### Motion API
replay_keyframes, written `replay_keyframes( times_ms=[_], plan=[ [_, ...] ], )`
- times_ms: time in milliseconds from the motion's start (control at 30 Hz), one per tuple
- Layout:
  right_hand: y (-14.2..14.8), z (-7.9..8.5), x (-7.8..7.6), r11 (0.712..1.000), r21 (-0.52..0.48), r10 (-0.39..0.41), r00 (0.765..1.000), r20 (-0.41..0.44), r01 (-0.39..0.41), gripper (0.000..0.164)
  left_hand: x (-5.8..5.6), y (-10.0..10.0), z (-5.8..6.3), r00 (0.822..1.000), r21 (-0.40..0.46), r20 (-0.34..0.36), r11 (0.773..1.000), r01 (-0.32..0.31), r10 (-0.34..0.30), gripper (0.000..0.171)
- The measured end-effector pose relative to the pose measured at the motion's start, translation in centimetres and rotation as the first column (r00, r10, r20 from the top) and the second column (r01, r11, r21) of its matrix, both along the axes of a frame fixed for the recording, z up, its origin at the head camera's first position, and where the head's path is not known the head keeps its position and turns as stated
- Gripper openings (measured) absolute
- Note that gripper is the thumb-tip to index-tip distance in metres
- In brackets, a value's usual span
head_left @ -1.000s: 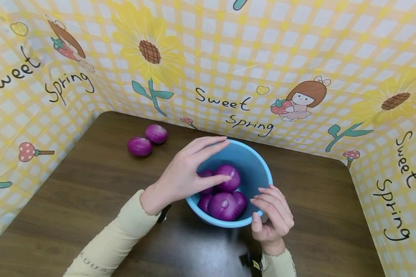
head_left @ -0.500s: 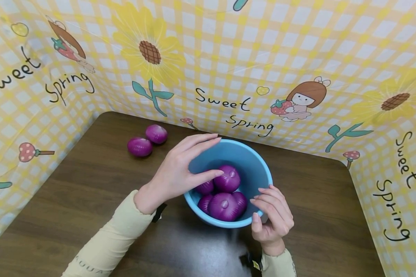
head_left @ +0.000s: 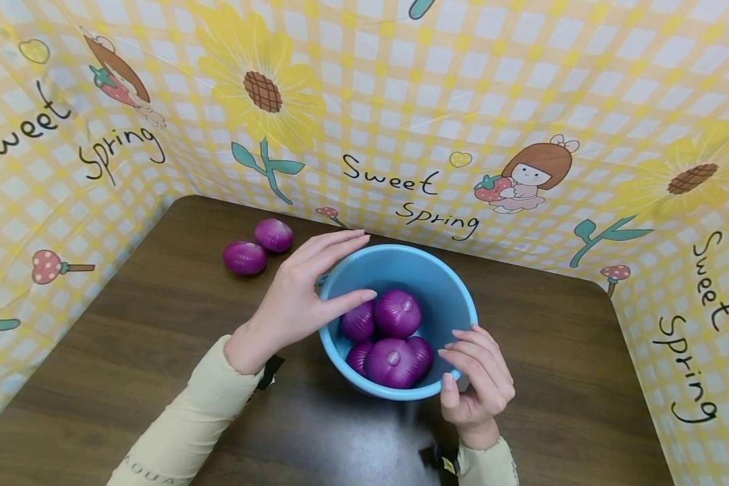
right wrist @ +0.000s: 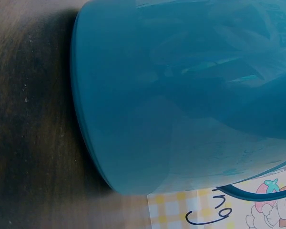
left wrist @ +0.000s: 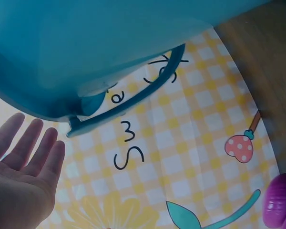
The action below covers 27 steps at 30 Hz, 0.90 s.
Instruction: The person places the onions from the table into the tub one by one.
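Observation:
A blue bucket (head_left: 446,290) stands on the table with several purple onions (head_left: 397,314) inside it. My left hand (head_left: 294,290) is at the bucket's left rim with fingers extended and nothing held; its thumb reaches over the rim above an onion. In the left wrist view, that hand (left wrist: 26,179) shows beside the bucket's rim and curved handle (left wrist: 143,98). My right hand (head_left: 480,378) holds the right rim, fingers bent over the edge and thumb outside. The right wrist view shows mostly the bucket's outer wall (right wrist: 171,105), with the right hand out of sight.
Two more purple onions, one in front (head_left: 245,258) and one behind (head_left: 274,235), lie on the brown wooden table (head_left: 127,324) left of the bucket. A yellow checked cloth (head_left: 370,101) with printed flowers and words walls in the table's back and sides.
My left hand has drawn back to the left, off the bucket's opening, uncovering more onions and the left rim. The right hand and the bucket have stayed in place.

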State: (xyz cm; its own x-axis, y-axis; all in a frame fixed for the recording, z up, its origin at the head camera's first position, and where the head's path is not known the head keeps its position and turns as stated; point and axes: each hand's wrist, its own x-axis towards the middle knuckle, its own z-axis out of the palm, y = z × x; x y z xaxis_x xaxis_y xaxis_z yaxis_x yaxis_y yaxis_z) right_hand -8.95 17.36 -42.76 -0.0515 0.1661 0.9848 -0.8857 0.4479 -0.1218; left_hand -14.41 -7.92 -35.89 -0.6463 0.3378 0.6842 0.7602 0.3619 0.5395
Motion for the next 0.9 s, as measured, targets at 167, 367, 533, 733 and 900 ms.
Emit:
replay_keyframes(
  times_ms=[167, 367, 533, 733, 900],
  plan=[
    [0.0, 0.0, -0.1, 1.000, -0.001, -0.001, 1.000, -0.008, 0.001, 0.046, -0.2, -0.6, -0.4, 1.000, 0.019, 0.001, 1.000, -0.020, 0.020, 0.073],
    [0.0, 0.1, -0.2, 1.000, 0.001, -0.001, 1.000, -0.012, 0.001, 0.046, -0.4, -1.3, -1.0, 0.998, 0.030, 0.006, 0.998, -0.061, 0.060, 0.071],
    [-0.1, 0.2, -0.2, 1.000, 0.000, -0.002, 1.000, -0.015, 0.002, 0.046, -0.6, -1.9, -1.3, 0.995, 0.045, 0.003, 0.994, -0.097, 0.097, 0.070],
    [0.0, 0.2, -0.2, 1.000, 0.002, 0.000, 1.000, -0.010, 0.000, 0.045, -0.9, -2.7, -1.8, 0.990, 0.047, 0.008, 0.989, -0.143, 0.143, 0.068],
    [-0.1, 0.1, -0.1, 1.000, 0.000, 0.000, 1.000, -0.011, 0.000, 0.045, -1.2, -3.6, -2.2, 0.983, 0.034, 0.025, 0.983, -0.180, 0.179, 0.066]
  ],
)
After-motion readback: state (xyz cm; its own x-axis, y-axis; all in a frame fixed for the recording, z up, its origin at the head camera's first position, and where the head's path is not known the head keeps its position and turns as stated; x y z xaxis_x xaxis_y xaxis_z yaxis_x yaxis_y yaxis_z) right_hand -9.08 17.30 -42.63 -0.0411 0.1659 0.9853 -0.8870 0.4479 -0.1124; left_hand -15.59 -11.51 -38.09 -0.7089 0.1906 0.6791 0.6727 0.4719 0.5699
